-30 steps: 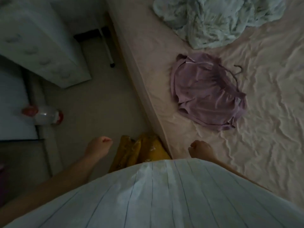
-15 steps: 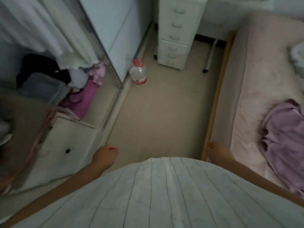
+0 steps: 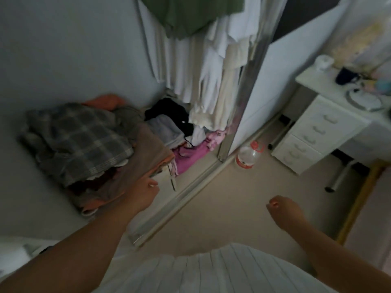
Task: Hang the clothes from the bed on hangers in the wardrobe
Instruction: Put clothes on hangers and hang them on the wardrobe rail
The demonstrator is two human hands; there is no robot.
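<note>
Wardrobe (image 3: 211, 66): open, top centre of view; sliding door edge (image 3: 243, 98) with mirror strip on its right side, floor track (image 3: 179, 199) running diagonally toward the person.
Hanging clothes: white garments (image 3: 190, 60) on the rail side by side, cream one (image 3: 230, 81) at the right end, green garment (image 3: 186, 15) hanging above and in front, blurred.
Wardrobe floor: heap of loose clothes; grey plaid piece (image 3: 80, 140) on top left, brown fabric (image 3: 143, 157) beside it, black items (image 3: 169, 111) behind, pink items (image 3: 194, 149) at the door edge.
Bed: only a wooden edge strip (image 3: 359, 199) shows at far right; no bed clothes visible.
Left hand (image 3: 143, 193): extended toward the heap, just at the brown fabric's near edge; contact unclear. Grip state: fingers hidden behind the hand, cannot tell.
Right hand (image 3: 283, 210): over the carpet, well apart from everything, fingers loosely curled, holding nothing.
Floor: beige carpet (image 3: 222, 197); clear plastic bottle with red cap (image 3: 247, 155) lying just outside the door edge.
Desk (image 3: 330, 115): white, right side, drawer stack below; small dark items on top, blurred.
Person: white pleated garment (image 3: 211, 271) at bottom.
</note>
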